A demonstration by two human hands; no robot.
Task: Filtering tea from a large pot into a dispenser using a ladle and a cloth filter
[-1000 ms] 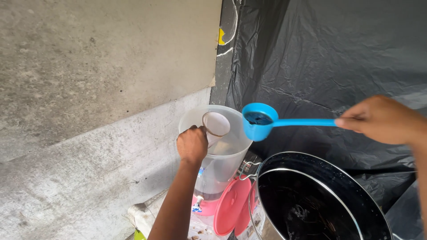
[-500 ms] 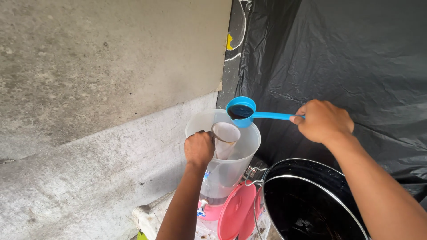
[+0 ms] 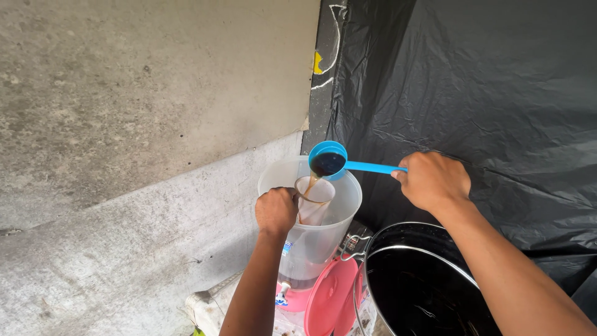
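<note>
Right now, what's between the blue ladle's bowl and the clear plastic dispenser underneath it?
In the head view, a cloth strainer held by the left hand sits between the blue ladle and the clear dispenser; dark liquid runs into it.

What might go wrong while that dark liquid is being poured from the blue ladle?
The stream from the blue ladle lands near the rim of the small strainer that the left hand holds over the clear jug, so it may splash over. The right hand grips the handle's far end, so the ladle could wobble.
</note>
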